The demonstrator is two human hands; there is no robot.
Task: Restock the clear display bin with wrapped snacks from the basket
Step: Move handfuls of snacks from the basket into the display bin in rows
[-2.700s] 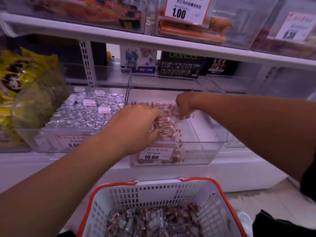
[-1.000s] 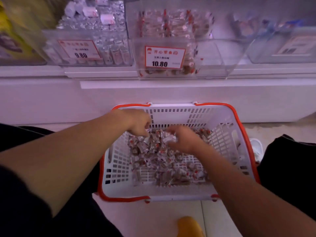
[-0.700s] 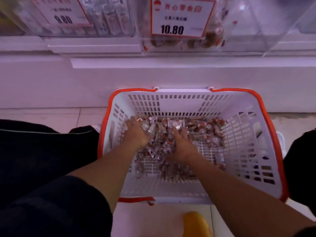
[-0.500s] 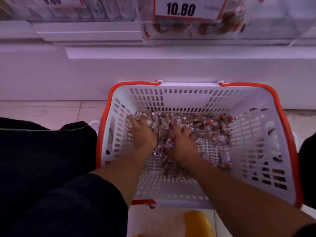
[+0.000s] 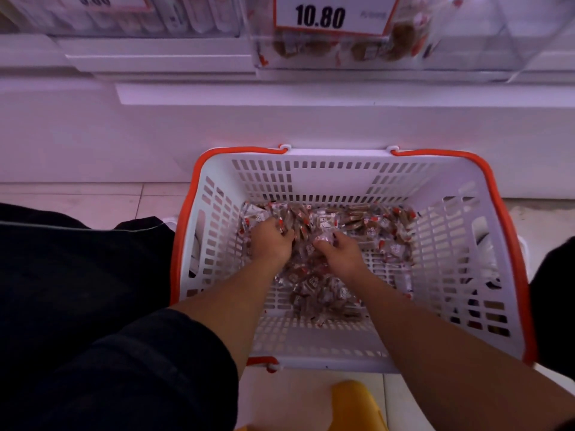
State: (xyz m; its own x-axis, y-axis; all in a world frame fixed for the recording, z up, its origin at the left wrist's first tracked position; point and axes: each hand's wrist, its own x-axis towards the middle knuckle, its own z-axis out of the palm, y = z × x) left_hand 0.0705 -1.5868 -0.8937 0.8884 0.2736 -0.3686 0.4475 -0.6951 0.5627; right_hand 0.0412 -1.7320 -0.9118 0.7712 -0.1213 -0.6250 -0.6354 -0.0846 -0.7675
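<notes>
Both hands' fingers (image 5: 281, 227) curled into snacks (image 5: 357, 219) (fingertips hidden).

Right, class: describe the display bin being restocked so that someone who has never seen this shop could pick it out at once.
Start at the white basket with the orange rim on the floor, where both hands dig into wrapped snacks. Look straight up to the shelf above it: the clear display bin sits there. It alone carries the red-bordered price tag reading 10.80, with brown, red-trimmed snacks behind it; the bin to its left holds pale wrappers.
</notes>
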